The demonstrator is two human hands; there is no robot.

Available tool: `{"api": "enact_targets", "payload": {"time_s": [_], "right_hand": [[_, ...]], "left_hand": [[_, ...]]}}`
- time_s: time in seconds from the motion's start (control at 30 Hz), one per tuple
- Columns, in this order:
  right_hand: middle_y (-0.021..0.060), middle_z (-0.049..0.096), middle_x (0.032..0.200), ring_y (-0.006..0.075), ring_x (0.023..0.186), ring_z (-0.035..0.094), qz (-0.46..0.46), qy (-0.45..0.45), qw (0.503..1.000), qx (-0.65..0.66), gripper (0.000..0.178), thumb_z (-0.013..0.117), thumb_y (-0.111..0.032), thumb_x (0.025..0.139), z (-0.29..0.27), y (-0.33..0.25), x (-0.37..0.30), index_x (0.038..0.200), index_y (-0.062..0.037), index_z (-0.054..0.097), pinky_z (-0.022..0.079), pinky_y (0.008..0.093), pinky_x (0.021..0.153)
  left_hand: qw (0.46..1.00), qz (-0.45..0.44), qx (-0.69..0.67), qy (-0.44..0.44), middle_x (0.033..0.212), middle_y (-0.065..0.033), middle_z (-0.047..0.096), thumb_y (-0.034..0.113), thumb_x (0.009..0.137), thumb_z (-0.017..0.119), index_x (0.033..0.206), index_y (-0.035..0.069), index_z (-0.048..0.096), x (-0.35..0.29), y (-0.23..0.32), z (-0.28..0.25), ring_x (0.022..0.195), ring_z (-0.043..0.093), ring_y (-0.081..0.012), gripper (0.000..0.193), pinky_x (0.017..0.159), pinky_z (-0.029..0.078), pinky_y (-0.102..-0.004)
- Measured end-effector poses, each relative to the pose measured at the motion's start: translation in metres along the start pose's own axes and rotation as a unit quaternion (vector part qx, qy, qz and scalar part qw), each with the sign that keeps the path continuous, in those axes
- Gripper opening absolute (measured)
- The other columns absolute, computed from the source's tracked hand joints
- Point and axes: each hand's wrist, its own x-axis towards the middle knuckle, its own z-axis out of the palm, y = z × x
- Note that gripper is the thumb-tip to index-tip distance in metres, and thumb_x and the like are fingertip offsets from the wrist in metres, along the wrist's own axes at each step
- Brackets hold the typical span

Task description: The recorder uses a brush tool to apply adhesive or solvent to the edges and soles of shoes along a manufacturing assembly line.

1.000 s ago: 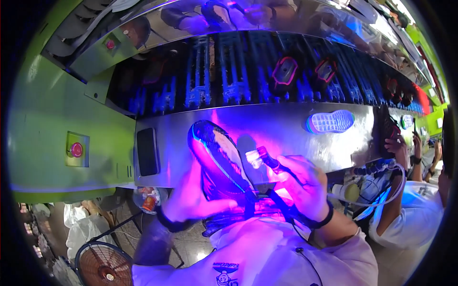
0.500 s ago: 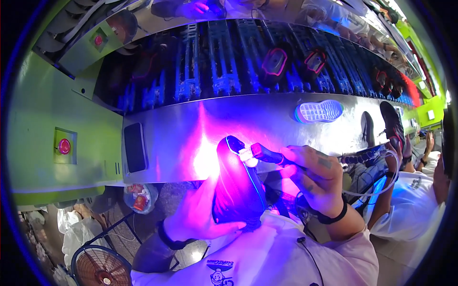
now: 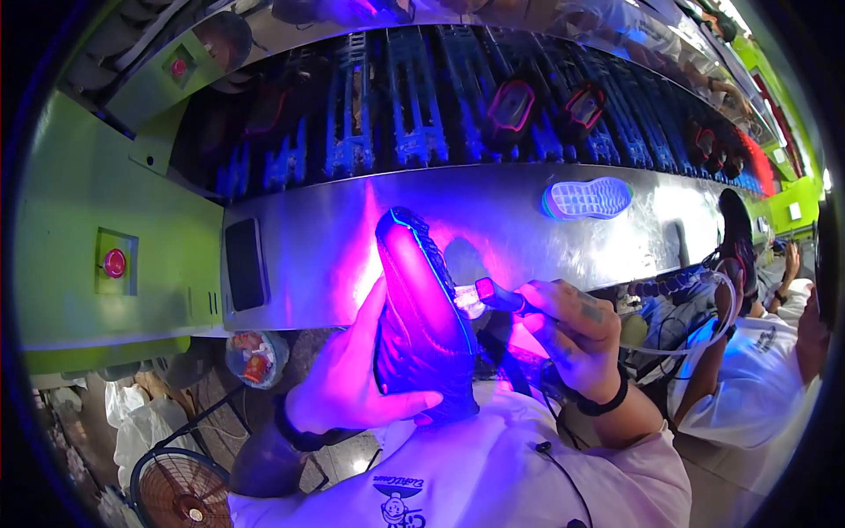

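A dark shoe upper (image 3: 414, 290), lit pink and violet, is held toe away from me above the near edge of the metal bench. My left hand (image 3: 343, 380) is closed around its heel end and left side, with the thumb across the near part. A glowing line runs along the shoe's edge. In my right hand (image 3: 576, 339) is a brush (image 3: 500, 297) with a dark handle and pale bristles. Its bristles touch the right edge of the shoe about midway along, or come very close to it.
A pale sole (image 3: 588, 199) lies on the metal bench (image 3: 308, 207). At the bench's left end is a dark phone-like slab (image 3: 246, 264). Beyond, a dark conveyor (image 3: 418, 114) carries several shoe parts. A fan (image 3: 180, 488) stands lower left. A co-worker's white shirt (image 3: 748, 378) is at right.
The shoe has moved away from me and slightly left, along with my left hand. The brush has passed from near the toe to midway down the shoe's right edge.
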Motion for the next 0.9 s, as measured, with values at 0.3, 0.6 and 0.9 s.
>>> {"api": "enact_targets", "payload": {"time_s": [0.3,0.6,0.9], "right_hand": [[0.0160,0.077,0.112,0.0195,0.094,0.072,0.030,0.025,0.999,-0.007,0.036,0.073,0.002,0.091,-0.004,-0.007,0.013,0.127,0.0007,0.072,0.055,0.0319,0.083],[0.0125,0.078,0.110,0.0234,0.091,0.075,0.019,0.014,1.000,-0.011,0.034,0.078,-0.004,0.088,-0.010,0.002,-0.003,0.122,-0.0080,0.077,0.057,0.0338,0.080],[0.0160,0.077,0.109,0.0243,0.091,0.072,0.023,0.033,0.999,-0.001,0.033,0.076,-0.002,0.090,0.003,0.006,-0.018,0.123,-0.0019,0.075,0.056,0.0343,0.080]], "left_hand": [[0.994,0.030,0.097,-0.046,0.136,-0.0225,0.062,0.030,0.074,0.095,0.160,-0.009,0.013,0.007,0.009,0.001,0.124,0.066,-0.0296,0.125,0.106,0.052,-0.0405],[1.000,-0.008,0.006,-0.022,0.149,-0.0278,0.052,0.033,0.077,0.093,0.161,-0.011,0.006,0.008,0.003,0.001,0.138,0.056,-0.0342,0.129,0.114,0.045,-0.0439],[0.994,-0.048,-0.093,0.001,0.153,-0.0224,0.048,0.023,0.078,0.092,0.164,-0.005,0.005,0.013,0.002,0.001,0.141,0.051,-0.0300,0.126,0.117,0.042,-0.0445]]}}
